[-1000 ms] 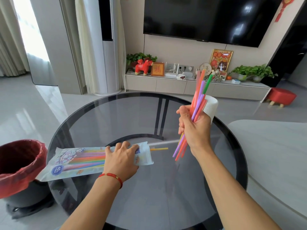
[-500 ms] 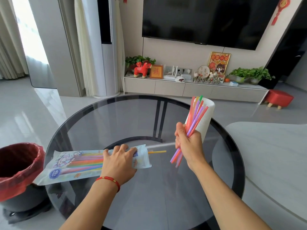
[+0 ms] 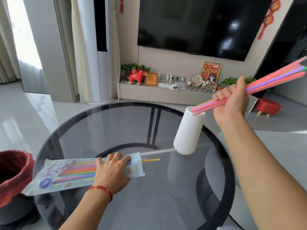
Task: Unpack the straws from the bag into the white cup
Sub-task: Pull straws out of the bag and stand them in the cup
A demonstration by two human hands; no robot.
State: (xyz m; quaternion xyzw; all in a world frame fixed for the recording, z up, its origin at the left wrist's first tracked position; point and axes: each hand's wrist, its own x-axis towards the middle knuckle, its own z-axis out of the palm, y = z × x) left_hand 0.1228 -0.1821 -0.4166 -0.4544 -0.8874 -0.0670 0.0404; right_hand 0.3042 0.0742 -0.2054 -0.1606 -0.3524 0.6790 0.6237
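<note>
R hand [image 3: 230, 100] is fisted round a bunch of straws [image 3: 272, 78], now raised higher and further right than 0.5 s ago; bunch swung from near-upright to a shallow slant, low tips right at the white cup [image 3: 188, 131] rim. L hand [image 3: 113, 171] flat, fingers spread, still pressing the bag [image 3: 66, 173] on the glass table [image 3: 149, 205]; one yellow straw [image 3: 151, 160] pokes from bag mouth, as before.
</note>
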